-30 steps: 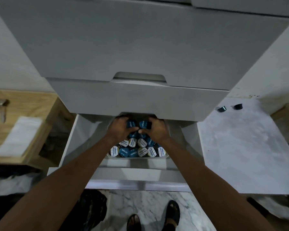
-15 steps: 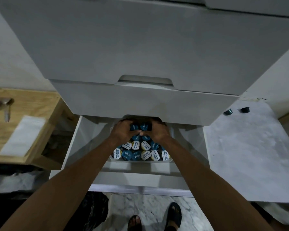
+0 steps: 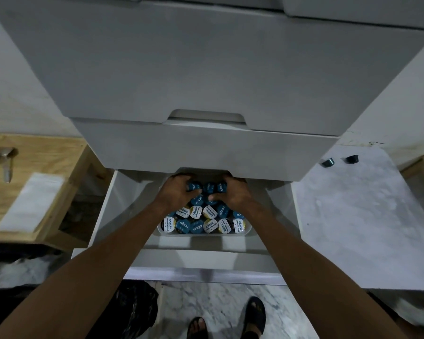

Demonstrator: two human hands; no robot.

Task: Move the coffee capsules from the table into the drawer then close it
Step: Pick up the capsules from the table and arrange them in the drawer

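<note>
Both hands, left hand and right hand, clutch blue-lidded coffee capsules (white-labelled ones below).

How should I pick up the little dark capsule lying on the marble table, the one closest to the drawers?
Probably pinch the capsule from above, fingers on its two curved sides. It lies tipped over on the table, with clear space around it and its neighbour sitting apart.
</note>
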